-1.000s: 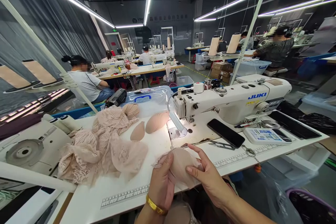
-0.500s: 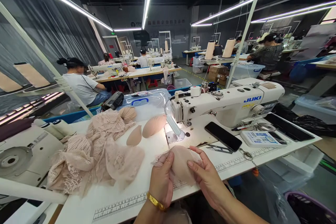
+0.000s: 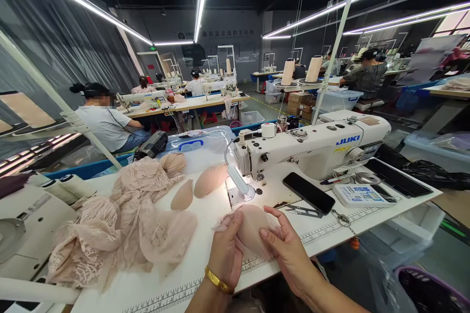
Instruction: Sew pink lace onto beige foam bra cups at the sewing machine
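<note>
Between my two hands is a beige bra cup (image 3: 253, 230) with thin mesh fabric around its edge, held above the table's front edge. My left hand (image 3: 228, 244), a gold bracelet at its wrist, pinches the left side with the thumb on top. On the right side, my right hand (image 3: 284, 239) grips it between thumb and fingers. Just beyond the hands stands a white sewing machine (image 3: 312, 142), its lamp lit over the needle plate (image 3: 240, 194). Left of the plate lie several loose cup pads (image 3: 211, 181). A heap of beige lace fabric (image 3: 125, 215) spreads farther left.
A black phone (image 3: 308, 191), thread snips (image 3: 303, 211) and a blue-and-white box (image 3: 362, 194) lie on the right of the table. A printed ruler (image 3: 176, 298) runs along its front edge. Behind stands a clear plastic bin (image 3: 205, 149). Co-workers sit at machines beyond.
The whole view has shifted slightly, so the table and machine appear a little farther left. Both hands keep their hold on the bra cup, with almost no change in grip.
</note>
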A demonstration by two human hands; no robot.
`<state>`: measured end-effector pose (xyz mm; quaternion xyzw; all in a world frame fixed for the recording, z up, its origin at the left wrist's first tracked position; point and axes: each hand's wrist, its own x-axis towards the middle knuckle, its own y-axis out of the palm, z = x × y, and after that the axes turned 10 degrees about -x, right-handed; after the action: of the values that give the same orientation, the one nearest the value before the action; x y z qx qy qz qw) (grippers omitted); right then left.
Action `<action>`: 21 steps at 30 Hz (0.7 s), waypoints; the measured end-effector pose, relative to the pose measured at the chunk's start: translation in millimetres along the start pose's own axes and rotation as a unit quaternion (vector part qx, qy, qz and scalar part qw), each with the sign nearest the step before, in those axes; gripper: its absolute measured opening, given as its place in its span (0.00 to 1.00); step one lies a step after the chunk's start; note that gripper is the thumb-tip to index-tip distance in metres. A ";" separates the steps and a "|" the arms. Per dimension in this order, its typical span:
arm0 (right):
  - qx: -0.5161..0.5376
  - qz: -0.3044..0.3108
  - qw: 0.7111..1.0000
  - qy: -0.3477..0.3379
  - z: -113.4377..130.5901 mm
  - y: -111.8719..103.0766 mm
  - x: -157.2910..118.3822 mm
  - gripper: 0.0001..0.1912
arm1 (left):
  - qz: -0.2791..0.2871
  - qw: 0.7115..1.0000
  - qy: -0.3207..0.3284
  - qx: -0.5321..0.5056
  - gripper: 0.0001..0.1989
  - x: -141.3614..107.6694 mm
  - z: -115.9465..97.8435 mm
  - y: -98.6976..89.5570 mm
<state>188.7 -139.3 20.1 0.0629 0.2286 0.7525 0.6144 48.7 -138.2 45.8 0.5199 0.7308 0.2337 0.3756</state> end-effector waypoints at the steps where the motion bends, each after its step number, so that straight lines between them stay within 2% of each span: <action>1: -0.001 0.001 1.000 0.000 0.2 0.3 0.1 0.43 | -0.006 1.000 0.000 0.000 0.22 0.7 -0.3 1.0; 10: -0.021 0.002 1.000 -0.001 -1.5 -1.0 1.2 0.43 | -0.005 1.000 -0.016 0.017 0.23 1.4 0.0 5.4; 14: -0.066 0.074 0.995 -0.013 -3.0 -7.3 2.0 0.44 | -0.016 1.000 0.003 0.021 0.22 5.1 -6.9 7.8; 17: -0.141 0.133 0.981 -0.027 -0.9 -16.3 2.6 0.46 | -0.023 0.999 0.027 0.029 0.20 4.7 -22.8 6.9; 19: -0.187 0.161 0.968 -0.041 4.0 -24.3 5.3 0.45 | 0.032 0.996 0.001 0.087 0.20 0.8 -36.6 1.3; 21: -0.257 0.190 0.943 -0.093 12.6 -32.4 13.1 0.42 | 0.111 0.978 -0.014 0.178 0.17 -3.8 -49.5 -7.3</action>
<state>219.4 -118.9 15.2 0.0145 -0.0470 0.8794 0.4735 5.9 -141.9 71.7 0.6592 0.6933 0.1327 0.2593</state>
